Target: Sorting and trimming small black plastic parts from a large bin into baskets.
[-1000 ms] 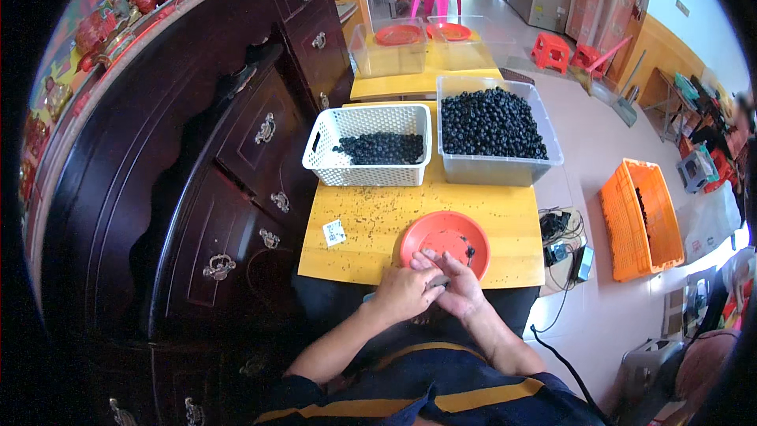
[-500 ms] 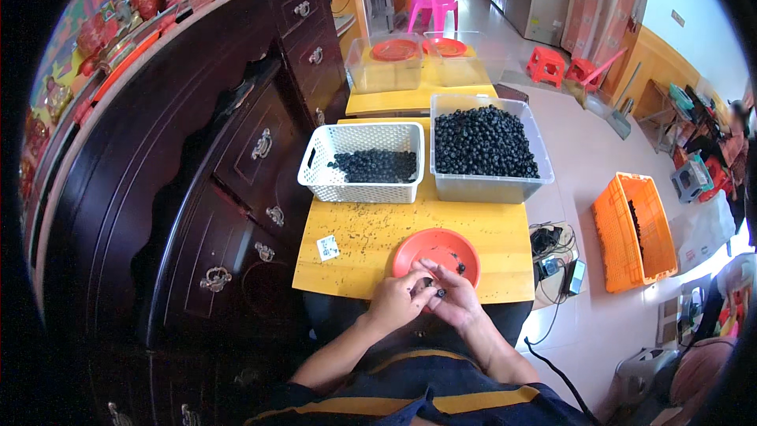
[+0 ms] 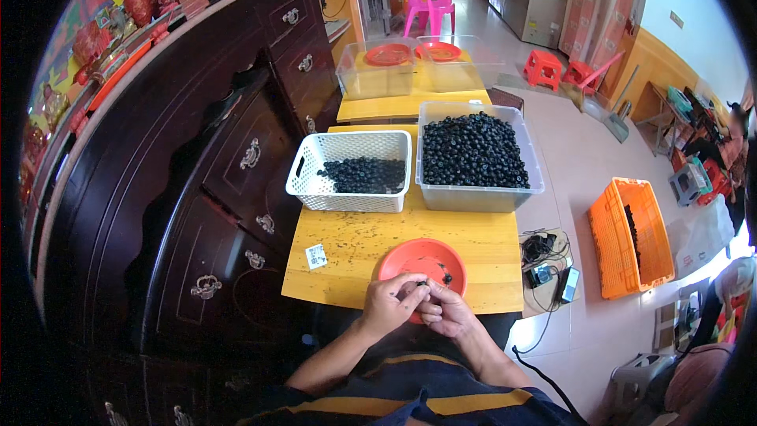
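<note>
Over the near edge of a round red plate (image 3: 415, 254), my two hands meet with their fingertips together. A small black round piece (image 3: 424, 284) shows between them, pinched by the left thumb and fingers. My left hand (image 3: 390, 298) is closed on it. My right hand (image 3: 449, 309) has its fingers curled in, thumb and forefinger at the same piece; whether more pieces are in its palm is hidden. A few black pieces (image 3: 447, 278) lie in the plate. Beyond it, a white perforated basket (image 3: 347, 203) holds some such pieces, and a clear plastic bin (image 3: 477, 199) is heaped with them.
The yellow table (image 3: 331, 284) carries black crumbs and a white printed square (image 3: 315, 256). A dark wooden cabinet (image 3: 189, 181) borders it on the left. An orange crate (image 3: 631, 241) and cables (image 3: 544, 252) are on the right. Another person (image 3: 737, 142) is at far right.
The right hand, palm up with pieces showing half a second ago, has turned and curled its fingers in. Both hands now meet at one piece. The whole view has shifted slightly.
</note>
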Demonstrator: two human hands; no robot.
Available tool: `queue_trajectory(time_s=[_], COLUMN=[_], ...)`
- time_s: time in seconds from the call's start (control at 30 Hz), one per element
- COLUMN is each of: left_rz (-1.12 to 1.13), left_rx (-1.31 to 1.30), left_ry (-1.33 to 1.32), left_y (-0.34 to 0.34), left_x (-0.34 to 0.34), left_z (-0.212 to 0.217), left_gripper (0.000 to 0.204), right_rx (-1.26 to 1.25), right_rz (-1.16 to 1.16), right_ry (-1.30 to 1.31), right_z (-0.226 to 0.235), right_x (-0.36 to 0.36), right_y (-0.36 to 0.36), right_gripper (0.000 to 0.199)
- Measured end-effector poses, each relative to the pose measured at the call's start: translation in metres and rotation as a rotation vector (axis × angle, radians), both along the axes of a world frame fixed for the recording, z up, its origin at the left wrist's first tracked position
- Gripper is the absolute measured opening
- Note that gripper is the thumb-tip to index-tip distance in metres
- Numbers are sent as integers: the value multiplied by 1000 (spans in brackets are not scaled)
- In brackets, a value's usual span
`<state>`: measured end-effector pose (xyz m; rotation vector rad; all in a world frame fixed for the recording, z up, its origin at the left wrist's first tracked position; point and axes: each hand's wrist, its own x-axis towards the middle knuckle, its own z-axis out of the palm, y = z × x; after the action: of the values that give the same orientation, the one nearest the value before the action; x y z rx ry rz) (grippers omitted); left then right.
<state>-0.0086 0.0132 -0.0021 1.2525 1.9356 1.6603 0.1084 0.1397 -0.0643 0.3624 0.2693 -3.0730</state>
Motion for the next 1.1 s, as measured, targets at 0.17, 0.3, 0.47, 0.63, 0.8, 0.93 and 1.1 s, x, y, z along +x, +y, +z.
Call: queue_trajectory(time_s=[0.17, 0.3, 0.47, 0.63, 0.8, 0.93, 1.1], left_rz=[12, 24, -58, -1, -16, 11, -51], left_rx=[34, 112, 102, 246, 220, 241, 292], left_ry=[16, 143, 111, 181, 345, 308, 506], left_y=[4, 8, 11, 13, 6, 10, 16], left_x=[16, 22, 21, 28, 25, 28, 24], left_z=[5, 2, 8, 9, 12, 25, 32], left_gripper=[18, 20, 26, 25, 23, 30, 30], right_rx=[-36, 30, 175, 185, 242, 301, 319], right_rz=[-17, -16, -50, -109, -155, -149, -169], right_ry=[-3, 79, 116, 94, 142, 203, 219], right_z=[8, 9, 24, 32, 35, 33, 29], right_x=[11, 18, 25, 25, 29, 30, 32], right_y=[0, 3, 8, 4, 3, 9, 11], right_gripper=[26, 27, 30, 27, 24, 24, 27])
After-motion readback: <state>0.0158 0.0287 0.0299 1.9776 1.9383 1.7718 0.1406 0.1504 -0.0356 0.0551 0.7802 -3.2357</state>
